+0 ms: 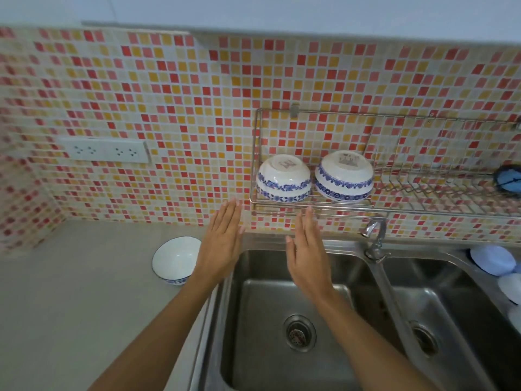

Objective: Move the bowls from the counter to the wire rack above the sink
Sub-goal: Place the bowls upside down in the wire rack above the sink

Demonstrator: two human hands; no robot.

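Two white bowls with blue flower bands rest upside down at the left end of the wire rack (394,211): the left bowl (283,179) and the right bowl (344,176). A third white bowl (174,259) stands upright on the grey counter (70,306), left of the sink. My left hand (222,238) is flat with fingers straight, just right of that bowl and below the rack's left corner. My right hand (308,252) is also flat and empty, raised over the left sink basin below the rack.
A double steel sink (375,277) lies under the rack, with a tap (375,235) between the basins. Pale round sponges or cloths (493,259) sit at the sink's right rim. A blue round object (509,179) hangs at the rack's right end. A socket strip (110,150) is on the tiled wall.
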